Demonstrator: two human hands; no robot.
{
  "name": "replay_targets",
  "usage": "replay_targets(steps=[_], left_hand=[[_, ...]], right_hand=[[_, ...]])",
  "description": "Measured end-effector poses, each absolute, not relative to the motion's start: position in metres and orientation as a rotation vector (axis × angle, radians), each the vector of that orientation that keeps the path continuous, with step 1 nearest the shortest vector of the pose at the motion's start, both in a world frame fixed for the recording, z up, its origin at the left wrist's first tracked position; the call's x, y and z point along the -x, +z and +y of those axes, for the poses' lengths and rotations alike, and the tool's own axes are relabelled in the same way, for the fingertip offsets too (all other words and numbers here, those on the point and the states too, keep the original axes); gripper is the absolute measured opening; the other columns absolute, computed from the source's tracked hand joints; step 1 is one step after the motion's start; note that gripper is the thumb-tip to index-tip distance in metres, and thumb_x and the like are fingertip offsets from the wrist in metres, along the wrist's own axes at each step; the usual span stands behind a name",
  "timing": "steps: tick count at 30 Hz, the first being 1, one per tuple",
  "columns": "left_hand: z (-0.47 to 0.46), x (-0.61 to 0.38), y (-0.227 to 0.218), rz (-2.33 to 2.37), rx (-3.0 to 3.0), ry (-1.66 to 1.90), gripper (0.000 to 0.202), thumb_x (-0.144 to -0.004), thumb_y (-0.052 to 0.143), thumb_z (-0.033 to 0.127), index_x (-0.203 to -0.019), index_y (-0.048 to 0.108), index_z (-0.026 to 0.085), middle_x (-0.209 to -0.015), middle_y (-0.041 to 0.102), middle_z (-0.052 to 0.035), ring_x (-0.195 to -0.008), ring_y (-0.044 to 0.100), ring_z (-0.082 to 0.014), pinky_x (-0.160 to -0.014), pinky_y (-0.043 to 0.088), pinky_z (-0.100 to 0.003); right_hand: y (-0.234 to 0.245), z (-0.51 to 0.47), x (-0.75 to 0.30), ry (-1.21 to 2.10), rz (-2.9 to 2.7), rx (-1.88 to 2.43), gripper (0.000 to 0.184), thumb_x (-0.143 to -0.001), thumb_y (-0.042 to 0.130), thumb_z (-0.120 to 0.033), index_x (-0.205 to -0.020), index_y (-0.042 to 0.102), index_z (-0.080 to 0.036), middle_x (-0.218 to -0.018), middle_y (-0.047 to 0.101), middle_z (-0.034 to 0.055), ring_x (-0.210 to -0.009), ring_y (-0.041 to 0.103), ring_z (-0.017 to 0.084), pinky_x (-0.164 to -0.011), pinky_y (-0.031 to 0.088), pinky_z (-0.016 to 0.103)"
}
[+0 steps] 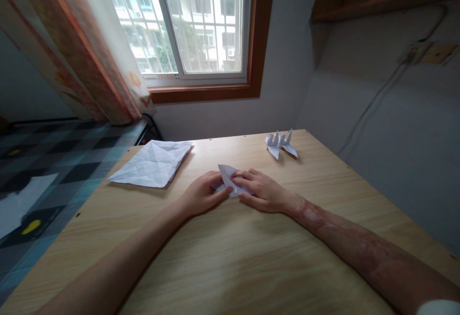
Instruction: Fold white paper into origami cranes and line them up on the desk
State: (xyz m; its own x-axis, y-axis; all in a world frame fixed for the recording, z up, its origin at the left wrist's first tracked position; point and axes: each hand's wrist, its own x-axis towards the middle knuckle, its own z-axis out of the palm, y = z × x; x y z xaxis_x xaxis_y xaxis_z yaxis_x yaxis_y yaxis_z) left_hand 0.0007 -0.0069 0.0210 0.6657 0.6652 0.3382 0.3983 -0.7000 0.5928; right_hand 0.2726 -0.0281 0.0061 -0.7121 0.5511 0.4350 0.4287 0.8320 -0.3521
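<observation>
The left hand (204, 194) and right hand (264, 191) are holding a pointed, folded white paper piece (226, 177) in partly curled grips; uneven pressing could be skewing creases.

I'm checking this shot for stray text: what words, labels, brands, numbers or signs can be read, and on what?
Nothing can be read.
Lower window rail: small marks, too blurred to read.
Checked cover: any lettering is too blurred to tell.
Folded paper between left hand and right hand: no writing visible.
Creased sheet and paper birds: no writing visible.
</observation>
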Motion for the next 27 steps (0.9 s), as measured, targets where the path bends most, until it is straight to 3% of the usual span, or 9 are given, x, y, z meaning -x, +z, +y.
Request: replay_targets(steps=[4, 7, 13, 17, 22, 27], left_hand=[[-0.006, -0.001, 0.019, 0.827, -2.409, 0.760, 0.020, -0.104, 0.064, 0.033, -0.114, 0.078, 0.022, -0.113, 0.081, -0.0070, -0.101, 0.072, -0.0235, -0.093, 0.055, -0.034], [-0.005, -0.001, 0.017, 0.847, -2.399, 0.763, 0.018, -0.102, 0.064, 0.031, -0.107, 0.078, 0.021, -0.107, 0.080, -0.0068, -0.094, 0.070, -0.0222, -0.085, 0.056, -0.032], [-0.005, -0.001, 0.015, 0.933, -2.362, 0.783, 0.023, -0.103, 0.062, 0.035, -0.093, 0.076, 0.019, -0.093, 0.075, -0.0060, -0.082, 0.066, -0.0201, -0.073, 0.054, -0.029], [-0.005, -0.001, 0.016, 0.875, -2.357, 0.770, 0.024, -0.100, 0.071, 0.041, -0.105, 0.080, 0.019, -0.104, 0.079, -0.0089, -0.093, 0.070, -0.0233, -0.081, 0.058, -0.031], [-0.004, -0.001, 0.014, 0.875, -2.332, 0.758, 0.024, -0.096, 0.073, 0.036, -0.112, 0.081, 0.020, -0.115, 0.081, -0.0091, -0.100, 0.073, -0.0245, -0.084, 0.060, -0.031], [-0.002, 0.001, 0.010, 0.901, -2.171, 0.781, 0.019, -0.092, 0.070, 0.029, -0.102, 0.082, 0.018, -0.105, 0.082, -0.0069, -0.091, 0.074, -0.0233, -0.079, 0.060, -0.031]], right_hand=[[0.000, -0.028, -0.271, 0.313, -2.371, 0.768, 0.032, -0.106, 0.065, -0.027, -0.138, 0.064, -0.020, -0.129, 0.072, 0.0144, -0.120, 0.066, 0.031, -0.108, 0.056, 0.050], [-0.006, -0.027, -0.272, 0.296, -2.261, 0.829, 0.037, -0.099, 0.067, -0.014, -0.134, 0.061, -0.022, -0.118, 0.069, 0.0113, -0.107, 0.067, 0.028, -0.099, 0.059, 0.046], [-0.008, -0.024, -0.273, 0.177, -2.107, 0.866, 0.060, -0.089, 0.076, -0.015, -0.144, 0.052, -0.022, -0.140, 0.061, 0.0170, -0.132, 0.058, 0.036, -0.116, 0.052, 0.057], [-0.010, -0.021, -0.273, 0.276, -2.101, 0.844, 0.052, -0.090, 0.074, -0.015, -0.139, 0.055, -0.022, -0.126, 0.066, 0.0134, -0.112, 0.065, 0.031, -0.102, 0.059, 0.053], [-0.013, -0.019, -0.273, 0.436, -2.038, 0.795, 0.054, -0.091, 0.072, -0.013, -0.142, 0.055, -0.022, -0.124, 0.065, 0.0112, -0.105, 0.066, 0.026, -0.096, 0.061, 0.046], [-0.009, -0.021, -0.274, 0.586, -2.006, 0.753, 0.054, -0.093, 0.074, -0.015, -0.144, 0.057, -0.023, -0.127, 0.066, 0.0102, -0.105, 0.067, 0.023, -0.098, 0.061, 0.044]])
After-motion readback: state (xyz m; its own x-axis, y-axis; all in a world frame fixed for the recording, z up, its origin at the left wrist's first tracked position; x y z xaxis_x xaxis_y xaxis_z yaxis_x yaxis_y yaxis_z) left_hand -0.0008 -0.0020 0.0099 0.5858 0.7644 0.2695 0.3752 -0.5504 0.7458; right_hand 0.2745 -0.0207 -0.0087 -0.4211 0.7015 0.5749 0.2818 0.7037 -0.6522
